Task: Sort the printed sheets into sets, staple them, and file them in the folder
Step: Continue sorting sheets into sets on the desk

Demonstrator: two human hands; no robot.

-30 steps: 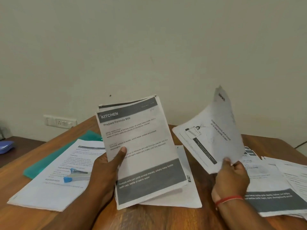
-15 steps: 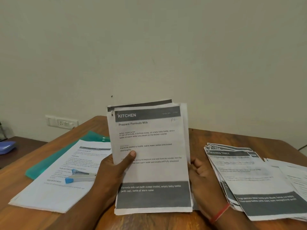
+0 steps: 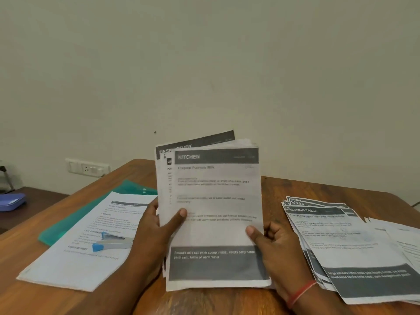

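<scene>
White sheets (image 3: 216, 196) stand upright, left hand (image 3: 156, 230) and right hand (image 3: 273, 244) gripping their sides.

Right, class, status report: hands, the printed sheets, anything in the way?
Left hand and right hand grip the KITCHEN stack, upright. Stapler on left sheets over green folder. Nothing blocking.

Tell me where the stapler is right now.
In the head view the stapler lies left of centre, atop the flat printed sheets that overlap the green folder, just left of the left hand gripping the KITCHEN sheets.
</scene>
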